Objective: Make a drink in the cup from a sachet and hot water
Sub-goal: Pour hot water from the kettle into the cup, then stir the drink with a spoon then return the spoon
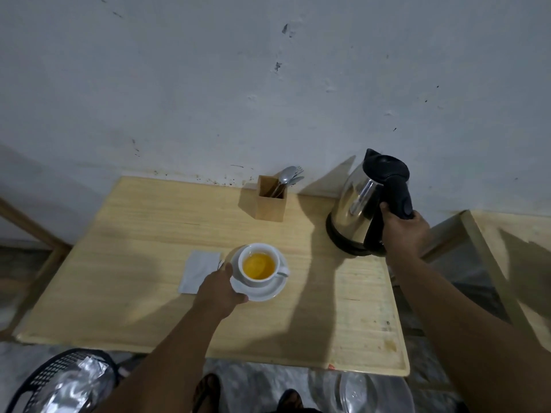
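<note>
While the left hand cups the saucer edge, likely to steady it, the white cup sits on that saucer mid-tabletop, holding yellow-orange liquid, so water looks already poured. Just left, touching nothing I can confirm, lies a white sachet, probably kept close for reach. Farther right, the right hand is clenched round the kettle handle, kettle upright at the tabletop's far edge; spoon holder stands by the wall.

Open counter is left behind the cup; the rear is blocked by the cutlery holder and kettle, seemingly touching the wall.
</note>
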